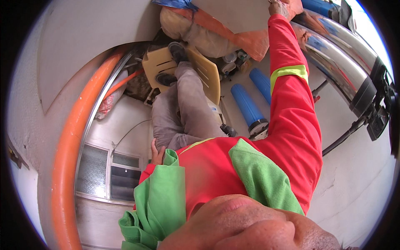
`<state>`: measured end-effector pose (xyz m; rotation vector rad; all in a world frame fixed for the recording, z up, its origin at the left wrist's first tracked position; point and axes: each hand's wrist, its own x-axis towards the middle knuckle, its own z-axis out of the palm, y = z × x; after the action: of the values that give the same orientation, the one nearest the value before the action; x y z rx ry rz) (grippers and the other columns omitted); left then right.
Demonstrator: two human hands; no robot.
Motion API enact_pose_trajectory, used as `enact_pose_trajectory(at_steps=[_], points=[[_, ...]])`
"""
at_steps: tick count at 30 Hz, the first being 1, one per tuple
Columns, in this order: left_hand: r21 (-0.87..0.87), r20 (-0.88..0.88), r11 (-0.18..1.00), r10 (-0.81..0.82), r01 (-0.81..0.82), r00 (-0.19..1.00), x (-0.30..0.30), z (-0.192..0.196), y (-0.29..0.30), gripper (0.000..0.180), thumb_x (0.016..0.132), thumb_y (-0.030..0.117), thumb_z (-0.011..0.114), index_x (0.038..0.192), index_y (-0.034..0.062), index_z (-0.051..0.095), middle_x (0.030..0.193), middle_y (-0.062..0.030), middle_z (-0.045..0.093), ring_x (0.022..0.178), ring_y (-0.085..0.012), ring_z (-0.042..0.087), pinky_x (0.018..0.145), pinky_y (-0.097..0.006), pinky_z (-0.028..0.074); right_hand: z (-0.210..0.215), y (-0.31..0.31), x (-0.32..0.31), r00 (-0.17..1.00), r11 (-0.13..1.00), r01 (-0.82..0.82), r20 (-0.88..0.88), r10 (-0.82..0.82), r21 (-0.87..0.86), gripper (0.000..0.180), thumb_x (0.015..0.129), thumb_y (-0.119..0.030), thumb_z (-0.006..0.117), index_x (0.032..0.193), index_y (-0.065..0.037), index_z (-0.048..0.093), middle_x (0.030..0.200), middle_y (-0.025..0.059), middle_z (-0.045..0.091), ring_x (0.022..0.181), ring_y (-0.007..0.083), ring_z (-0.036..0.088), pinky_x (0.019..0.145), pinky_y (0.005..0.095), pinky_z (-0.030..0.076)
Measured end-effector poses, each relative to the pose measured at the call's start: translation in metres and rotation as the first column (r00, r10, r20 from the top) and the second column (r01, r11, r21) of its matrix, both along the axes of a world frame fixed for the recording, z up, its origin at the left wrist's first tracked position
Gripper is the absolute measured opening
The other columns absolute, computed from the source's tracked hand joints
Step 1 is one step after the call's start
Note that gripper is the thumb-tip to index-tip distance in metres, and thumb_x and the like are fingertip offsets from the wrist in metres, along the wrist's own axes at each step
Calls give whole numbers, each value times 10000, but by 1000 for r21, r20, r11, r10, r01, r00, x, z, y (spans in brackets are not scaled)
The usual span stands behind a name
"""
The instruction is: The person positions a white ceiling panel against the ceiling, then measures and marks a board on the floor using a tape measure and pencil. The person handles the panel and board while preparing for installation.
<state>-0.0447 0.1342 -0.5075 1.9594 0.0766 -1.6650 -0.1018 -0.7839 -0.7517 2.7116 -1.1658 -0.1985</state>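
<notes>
I look down my own body in a red and green jacket (pixel 216 166) and grey trousers (pixel 187 108). My shoes (pixel 178 51) stand on a yellow plastic chair (pixel 208 75). My left hand (pixel 157 152) rests against my left thigh, fingers loose, holding nothing. My right arm in its red sleeve with a yellow-green band reaches far out. My right hand (pixel 277 7) is at the edge of an orange sack (pixel 250 39), next to a shiny steel tank (pixel 333 46). Its fingers are too small and cut off to read the grip.
Two blue filter cartridges (pixel 249 104) lie on the floor beside the chair. A beige sack (pixel 196 33) lies under the orange one. A thick orange pipe (pixel 71 137) curves along the left wall near a window (pixel 104 171). Black hoses (pixel 341 139) run from the tank's fittings.
</notes>
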Motion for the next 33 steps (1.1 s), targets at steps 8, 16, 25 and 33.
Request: enact_pose_trajectory(at_steps=[8, 16, 25, 33], points=[[-32, 4, 995, -96, 96, 995, 36, -2, -23, 796, 981, 336, 679, 1583, 92, 220, 1554, -262, 358, 1456, -384, 347, 1203, -444, 286, 22, 328, -165, 962, 731, 263, -225, -152, 630, 187, 909, -294, 632, 926, -159, 761, 909, 126, 742, 878, 346, 704, 768, 464, 559], [-274, -48, 962, -30, 15, 998, 51, -39, -34, 556, 1019, 345, 611, 1472, 57, 469, 1458, -177, 528, 1338, -278, 499, 1129, -418, 403, 145, 481, -250, 887, -26, 398, -392, -243, 917, 504, 926, -593, 632, 976, -105, 750, 826, 116, 711, 706, 240, 647, 688, 422, 519], [-210, 276, 976, 115, -57, 954, 116, 63, -89, 460, 1014, 452, 580, 1246, 70, 690, 1175, -91, 732, 1124, -212, 673, 981, -365, 508, 130, 379, -115, 842, -291, 223, -334, -423, 931, 708, 966, -737, 468, 978, -74, 717, 794, 11, 676, 646, 169, 608, 568, 390, 501], [-253, 331, 963, 174, -91, 928, 71, 45, -56, 451, 996, 389, 577, 1328, 91, 646, 1331, -101, 670, 1251, -232, 613, 1076, -378, 447, 151, 357, 5, 955, -284, 209, -258, -144, 936, 711, 929, -732, 546, 1054, -60, 741, 912, 95, 717, 825, 206, 700, 765, 356, 548]])
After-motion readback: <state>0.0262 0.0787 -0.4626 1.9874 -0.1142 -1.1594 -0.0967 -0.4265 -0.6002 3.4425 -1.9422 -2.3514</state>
